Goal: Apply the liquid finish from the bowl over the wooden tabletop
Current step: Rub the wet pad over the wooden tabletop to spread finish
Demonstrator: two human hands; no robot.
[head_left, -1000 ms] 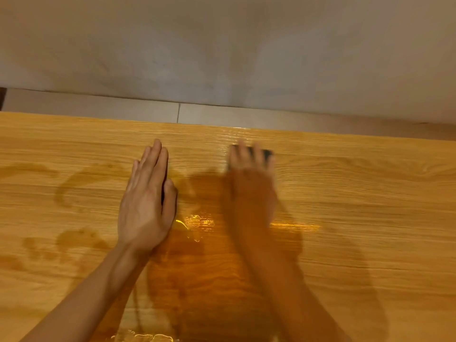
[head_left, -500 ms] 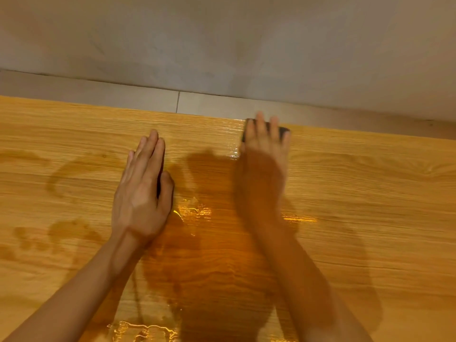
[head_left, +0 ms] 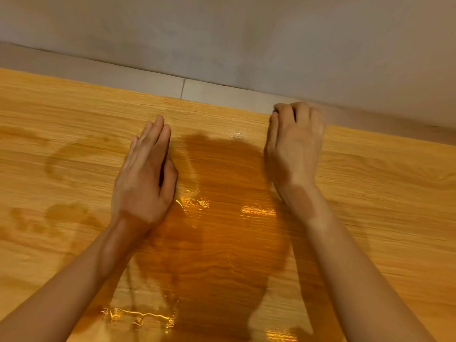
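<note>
Right hand (head_left: 294, 141), fingers curled round what is prob. a small dark applicator pad (head_left: 274, 111), has swept from mid-board to the far edge of the glossy orange-brown wooden tabletop (head_left: 385, 218), stretching the wet band edge-ward; left hand (head_left: 145, 174) stays flat, fingers straight, beside that band; bowl out of view.

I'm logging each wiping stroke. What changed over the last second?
The right hand slid its dark applicator pad away from the person and rightward, up to the wooden tabletop's far edge, fingers now curled over it there. The left hand stayed flat on the wood; the wet finish patch between the arms looks unchanged.
</note>
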